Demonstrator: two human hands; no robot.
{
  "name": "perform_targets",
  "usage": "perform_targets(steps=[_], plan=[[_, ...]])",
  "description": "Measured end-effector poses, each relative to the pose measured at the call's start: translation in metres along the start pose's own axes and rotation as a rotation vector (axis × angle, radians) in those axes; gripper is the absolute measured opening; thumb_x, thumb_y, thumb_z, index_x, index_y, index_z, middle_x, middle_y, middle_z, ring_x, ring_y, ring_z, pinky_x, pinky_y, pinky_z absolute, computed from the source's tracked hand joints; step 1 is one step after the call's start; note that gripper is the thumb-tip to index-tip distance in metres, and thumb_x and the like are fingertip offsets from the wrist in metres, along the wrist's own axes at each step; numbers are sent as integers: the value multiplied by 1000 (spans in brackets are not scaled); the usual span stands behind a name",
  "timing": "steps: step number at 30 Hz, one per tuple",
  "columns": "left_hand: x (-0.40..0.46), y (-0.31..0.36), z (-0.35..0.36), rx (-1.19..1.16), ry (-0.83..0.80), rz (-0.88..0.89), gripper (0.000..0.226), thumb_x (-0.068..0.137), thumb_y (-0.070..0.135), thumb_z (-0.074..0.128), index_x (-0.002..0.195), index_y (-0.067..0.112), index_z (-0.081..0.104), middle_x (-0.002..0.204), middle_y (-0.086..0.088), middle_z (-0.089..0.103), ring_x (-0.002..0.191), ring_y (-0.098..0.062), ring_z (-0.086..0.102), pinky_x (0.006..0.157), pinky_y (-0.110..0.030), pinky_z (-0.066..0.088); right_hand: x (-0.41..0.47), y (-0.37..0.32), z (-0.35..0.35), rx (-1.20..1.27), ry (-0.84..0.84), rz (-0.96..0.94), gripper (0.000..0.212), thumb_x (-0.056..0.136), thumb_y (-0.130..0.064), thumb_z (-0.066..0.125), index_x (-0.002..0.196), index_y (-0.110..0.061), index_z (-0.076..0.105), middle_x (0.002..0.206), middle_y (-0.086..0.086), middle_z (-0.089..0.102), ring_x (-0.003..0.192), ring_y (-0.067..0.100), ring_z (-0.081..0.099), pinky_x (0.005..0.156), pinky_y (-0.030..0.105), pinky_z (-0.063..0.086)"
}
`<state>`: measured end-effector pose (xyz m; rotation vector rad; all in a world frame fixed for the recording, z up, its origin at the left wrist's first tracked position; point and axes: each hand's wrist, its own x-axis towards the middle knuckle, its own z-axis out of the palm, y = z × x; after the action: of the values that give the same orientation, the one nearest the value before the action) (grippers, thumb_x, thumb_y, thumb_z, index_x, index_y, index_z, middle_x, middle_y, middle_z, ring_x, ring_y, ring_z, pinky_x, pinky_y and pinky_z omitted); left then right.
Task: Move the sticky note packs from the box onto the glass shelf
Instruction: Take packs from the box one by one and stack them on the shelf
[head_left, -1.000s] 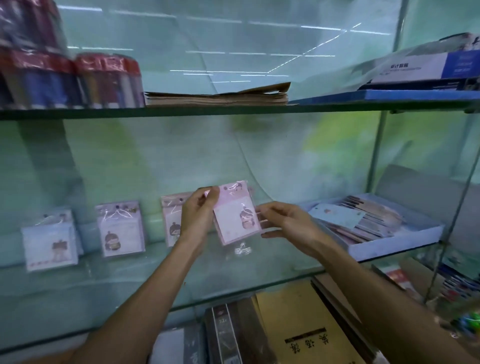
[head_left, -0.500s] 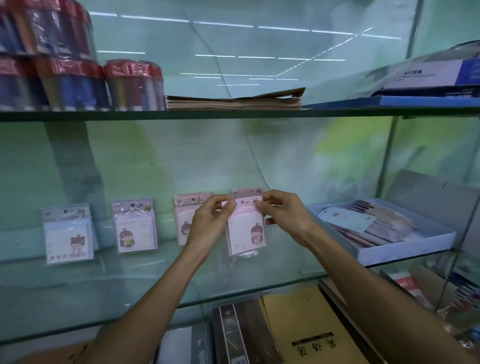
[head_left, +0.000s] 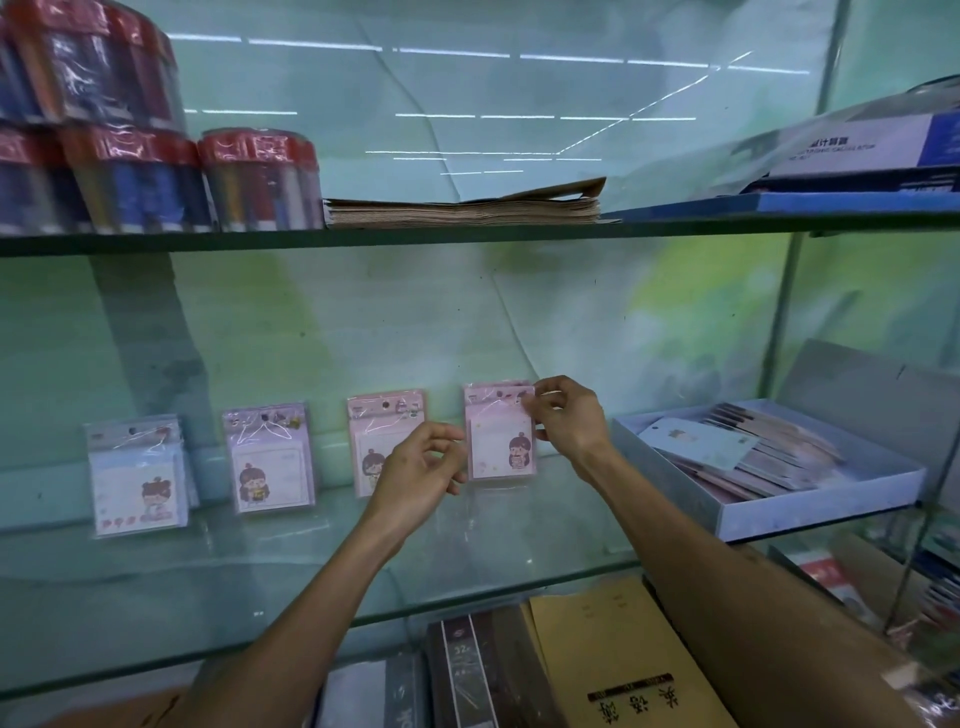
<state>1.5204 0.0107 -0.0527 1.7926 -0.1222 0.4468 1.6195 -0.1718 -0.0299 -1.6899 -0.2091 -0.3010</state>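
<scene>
Four sticky note packs lean upright against the back wall on the glass shelf (head_left: 208, 597): a pale blue one (head_left: 137, 478), a purple one (head_left: 270, 457), a pink one (head_left: 382, 426) and a second pink pack (head_left: 498, 436) furthest right. My right hand (head_left: 569, 421) pinches the top right corner of that last pack. My left hand (head_left: 421, 473) hovers with loosely curled fingers just left of it, holds nothing, and covers the lower part of the third pack. The grey-blue box (head_left: 810, 509) at the shelf's right end holds several more packs.
The shelf above carries wrapped pen bundles (head_left: 156, 176), a stack of brown paper (head_left: 462, 208) and a blue carton (head_left: 862, 156). Below the glass lie yellow ledgers (head_left: 613, 649) and dark notebooks. A metal upright (head_left: 779, 312) stands behind the box.
The pink pack went from in front of the shelf to standing against the back wall. My left hand has let go of it and dropped lower; my right hand keeps its top corner.
</scene>
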Motion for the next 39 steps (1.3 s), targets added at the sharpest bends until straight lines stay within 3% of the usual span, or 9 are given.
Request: perform_targets(steps=[9,16,22,25,28,31,33,36,39], plan=[[7,-5,21,33,-69,11,9,92,15,61,98,18,67,90,-8,66,69,-18,67,69,-32,58,-2,-6,-26,-162,60,-71,18,85,-25,71,98,-13,66,87,-1,66,74,15,64,69,36,61],[19,4,80,-52,-171,5,7,92,6,61,98,8,65,81,-9,63,63,-16,63,60,-24,54,-13,-4,-116,-626,67,-255,11,89,-18,62,94,-14,70,92,1,71,83,16,63,72,20,41],[27,13,134,-107,-222,-5,10,93,9,61,101,5,66,85,-8,62,67,-18,63,65,-29,55,-22,6,-177,-1188,-115,-184,49,84,-55,61,122,-25,63,128,3,63,117,25,57,95,34,43],[28,18,153,-122,-236,5,8,93,10,60,98,8,66,85,-9,63,64,-17,63,65,-28,55,-21,18,-184,-1374,-192,-166,61,82,-77,40,108,-29,66,113,1,69,104,23,61,88,35,48],[28,20,164,-119,-252,23,7,93,12,60,92,15,67,86,-11,64,61,-14,63,62,-24,55,-22,20,-188,-1323,-158,-214,45,88,-66,45,81,-25,63,91,1,69,89,23,62,67,29,40],[31,21,165,-138,-237,32,8,93,9,60,92,13,67,85,-12,64,60,-15,63,60,-25,54,-23,7,-192,-1241,-115,-233,31,96,-35,46,92,-15,69,104,7,71,97,32,63,71,34,39],[32,22,161,-166,-222,25,7,93,8,60,95,10,67,88,-12,63,64,-18,64,61,-27,55,-23,0,-196,-1106,-15,-231,29,99,-25,44,86,-7,63,91,15,70,86,38,62,63,35,30],[34,26,154,-230,-200,2,9,93,7,59,100,7,66,89,-7,62,62,-16,65,61,-26,56,-28,-13,-194,-678,161,-201,35,99,-30,48,74,-8,58,69,14,61,65,29,53,57,34,36],[35,30,143,-299,-161,-4,11,93,6,59,102,6,65,91,-8,62,64,-18,64,61,-27,56,-31,-22,-182,-111,191,-45,26,98,-25,52,89,-6,68,86,15,69,78,28,65,69,43,57]])
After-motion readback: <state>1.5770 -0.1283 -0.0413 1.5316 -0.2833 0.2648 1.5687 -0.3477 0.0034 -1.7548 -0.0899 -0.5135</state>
